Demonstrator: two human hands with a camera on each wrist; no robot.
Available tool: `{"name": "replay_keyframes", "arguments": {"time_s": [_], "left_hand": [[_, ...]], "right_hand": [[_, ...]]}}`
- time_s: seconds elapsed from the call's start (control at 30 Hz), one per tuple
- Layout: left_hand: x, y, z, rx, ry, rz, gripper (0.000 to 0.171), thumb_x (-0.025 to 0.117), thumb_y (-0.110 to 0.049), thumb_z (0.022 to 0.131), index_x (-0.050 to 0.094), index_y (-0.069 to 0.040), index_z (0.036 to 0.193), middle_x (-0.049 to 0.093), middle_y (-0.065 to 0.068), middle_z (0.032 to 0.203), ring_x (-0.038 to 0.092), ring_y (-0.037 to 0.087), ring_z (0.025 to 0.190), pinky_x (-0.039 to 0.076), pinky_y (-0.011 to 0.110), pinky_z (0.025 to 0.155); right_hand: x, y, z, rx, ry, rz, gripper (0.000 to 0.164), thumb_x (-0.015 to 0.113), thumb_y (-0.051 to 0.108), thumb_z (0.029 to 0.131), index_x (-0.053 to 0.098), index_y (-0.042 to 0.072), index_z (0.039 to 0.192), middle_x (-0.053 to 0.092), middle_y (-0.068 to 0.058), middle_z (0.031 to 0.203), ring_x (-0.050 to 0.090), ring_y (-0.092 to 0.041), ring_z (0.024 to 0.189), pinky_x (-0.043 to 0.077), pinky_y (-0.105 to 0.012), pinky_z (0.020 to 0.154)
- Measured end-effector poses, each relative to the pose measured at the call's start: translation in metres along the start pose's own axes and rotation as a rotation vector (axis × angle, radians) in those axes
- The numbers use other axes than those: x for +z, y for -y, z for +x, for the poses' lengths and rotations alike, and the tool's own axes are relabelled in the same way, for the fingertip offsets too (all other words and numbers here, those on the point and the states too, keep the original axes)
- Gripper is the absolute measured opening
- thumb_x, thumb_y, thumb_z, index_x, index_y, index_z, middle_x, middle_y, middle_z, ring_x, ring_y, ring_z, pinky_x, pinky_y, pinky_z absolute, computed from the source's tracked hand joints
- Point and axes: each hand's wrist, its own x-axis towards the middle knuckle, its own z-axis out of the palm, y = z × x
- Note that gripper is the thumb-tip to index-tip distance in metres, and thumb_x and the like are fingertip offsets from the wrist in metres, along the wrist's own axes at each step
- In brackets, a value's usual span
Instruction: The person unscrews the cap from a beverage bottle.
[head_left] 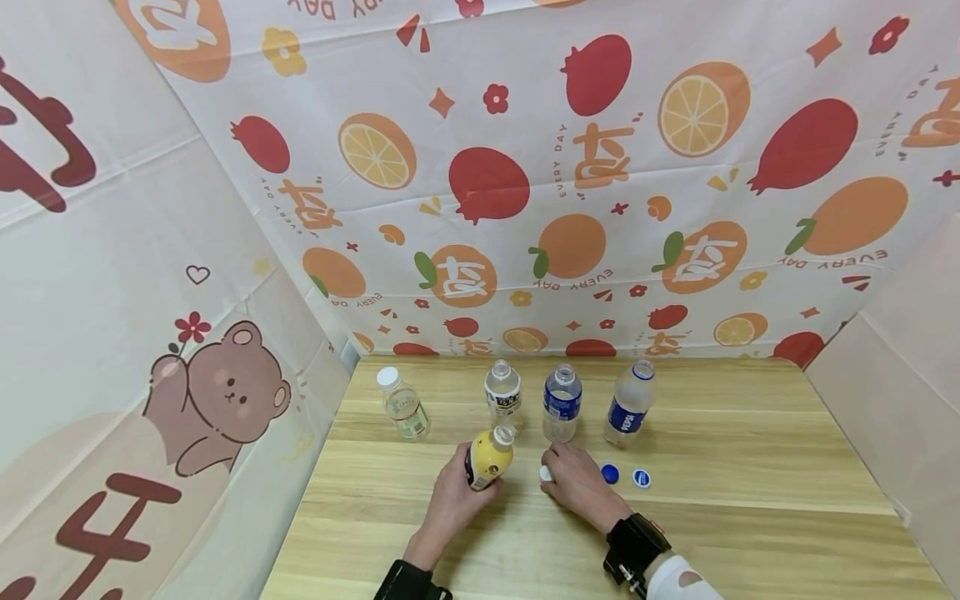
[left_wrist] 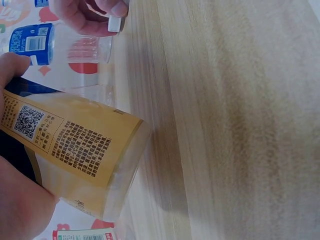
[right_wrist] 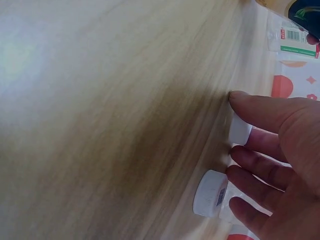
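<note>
My left hand (head_left: 459,492) grips a bottle with a yellow and dark label (head_left: 491,458), held tilted with its pale neck uppermost. In the left wrist view the bottle's printed label (left_wrist: 75,140) and base show close over the tabletop. My right hand (head_left: 581,483) is low at the table to the right of it. Its thumb and forefinger pinch a small white cap (right_wrist: 240,131), also visible as a white cap (left_wrist: 115,23) in the left wrist view. A second white cap (right_wrist: 210,194) lies by the other fingers.
Behind the hands stand uncapped clear bottles: one with a black-and-white label (head_left: 503,392), one blue-labelled (head_left: 562,404) and a Pepsi bottle (head_left: 628,408). A white-capped bottle (head_left: 405,408) stands at left. A blue cap (head_left: 610,474) and a blue-and-white cap (head_left: 641,478) lie on the wooden table (head_left: 750,500).
</note>
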Motion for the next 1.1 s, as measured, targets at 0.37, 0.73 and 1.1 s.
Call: {"name": "replay_keyframes", "arguments": {"time_s": [0.37, 0.73, 1.1], "left_hand": [[-0.002, -0.007, 0.003, -0.069, -0.067, -0.040, 0.062, 0.089, -0.019, 0.075, 0.058, -0.006, 0.127, 0.070, 0.006, 0.110, 0.068, 0.023, 0.099, 0.058, 0.046, 0.088], [-0.001, -0.015, 0.019, -0.101, -0.196, -0.130, 0.061, 0.090, -0.016, 0.077, 0.056, -0.003, 0.126, 0.070, 0.010, 0.110, 0.068, 0.027, 0.100, 0.058, 0.048, 0.088], [-0.001, -0.018, 0.035, -0.103, -0.314, -0.224, 0.072, 0.093, -0.018, 0.075, 0.051, -0.001, 0.130, 0.067, 0.013, 0.117, 0.066, 0.032, 0.108, 0.053, 0.055, 0.096]], "right_hand": [[-0.003, 0.000, 0.001, 0.029, 0.073, -0.001, 0.029, 0.088, 0.023, 0.081, 0.064, 0.010, 0.090, 0.055, -0.001, 0.093, 0.055, -0.019, 0.082, 0.051, -0.039, 0.068], [-0.027, 0.007, -0.003, 0.090, 0.038, 0.062, 0.032, 0.079, 0.032, 0.091, 0.072, 0.007, 0.110, 0.064, -0.002, 0.105, 0.063, -0.021, 0.097, 0.056, -0.041, 0.083], [-0.064, 0.002, -0.017, 0.189, 0.049, 0.191, 0.026, 0.076, 0.033, 0.094, 0.073, 0.013, 0.111, 0.071, -0.001, 0.115, 0.067, -0.022, 0.106, 0.057, -0.044, 0.089]]}}
